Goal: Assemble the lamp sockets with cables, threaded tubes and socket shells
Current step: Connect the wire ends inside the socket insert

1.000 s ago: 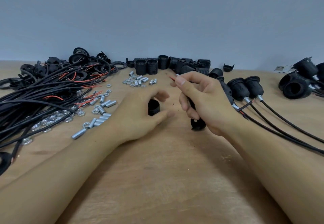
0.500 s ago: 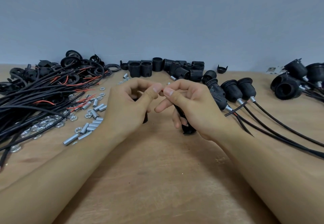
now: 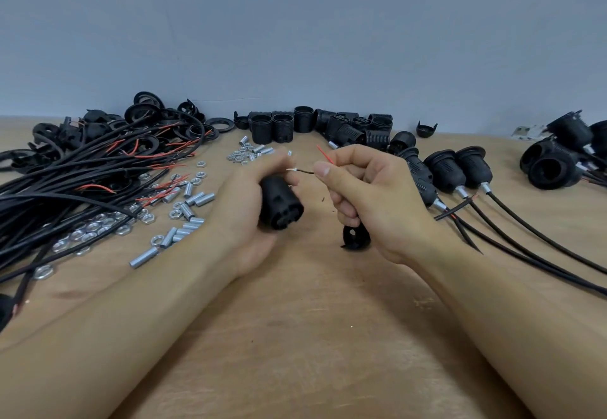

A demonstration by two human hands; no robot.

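Observation:
My left hand grips a black socket body above the middle of the wooden table, its open end tilted toward me. My right hand pinches a cable's thin dark wire, whose bare tip reaches the top of the socket body. The cable's red wire sticks up behind my right thumb. A black cap hangs on the cable below my right palm.
A tangle of black cables with red wire ends fills the left side. Threaded tubes and nuts lie beside it. Loose socket shells line the back. Finished sockets with cables lie at right.
My left hand has lifted the socket body off the table and turned it. Both hands moved together, then parted slightly, the dark wire now stretched between my right fingers and the socket.

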